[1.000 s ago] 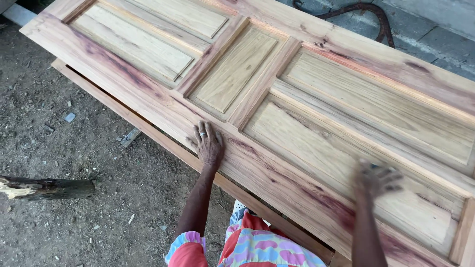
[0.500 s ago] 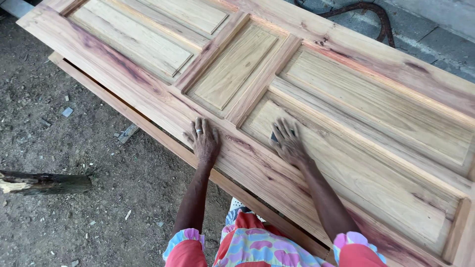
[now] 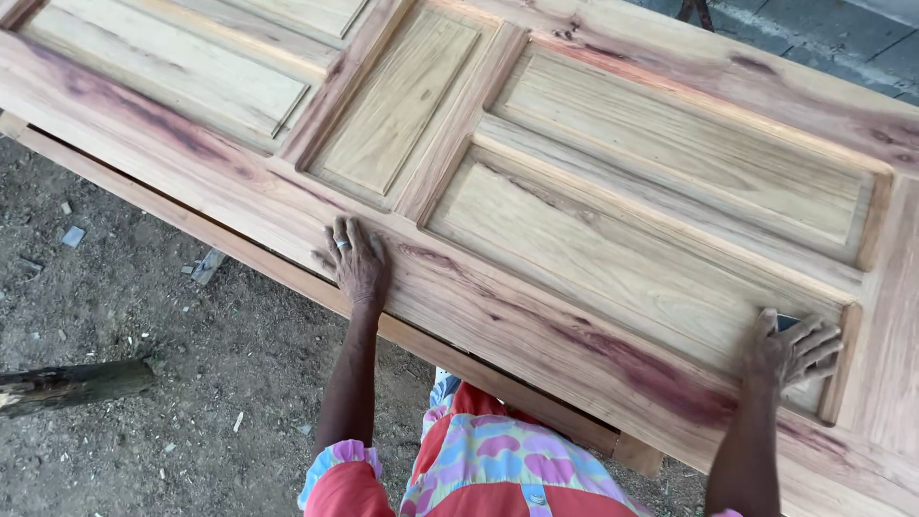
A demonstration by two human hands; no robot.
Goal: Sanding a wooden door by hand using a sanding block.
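**Both hands on a panelled wooden door, sanding in hand**

Door [image 3: 536,239]: bare pale timber with reddish streaks along the near rail, lying flat and slantwise across the view, raised off the ground. A second frame or board [image 3: 287,278] shows beneath its near edge; what carries both is hidden. Several recessed panels are visible, framed by raised mouldings.

Left hand [image 3: 356,260]: palm down, fingers together and flat on the near rail, just near of the small middle panel. A ring shows on one finger. It holds nothing and seems to steady the door.

Right hand [image 3: 787,349]: at the right end of the long near panel, fingers spread wide over the surface. A small dark edge [image 3: 787,323] peeks from under the fingers, possibly an abrasive sheet, too little of it shows to be sure.

Ground [image 3: 124,325]: dirt with wood chips and scraps to the left, and a dark log [image 3: 72,385] lying well apart from the door.

Progress, as a judgement: the door is fully assembled and its panels fitted. The wood carries no paint or varnish, so finishing is not yet done. The surface looks fairly even already; whether this panel is finished cannot be told from here. The far panels and rails lie out of reach of both hands at present.
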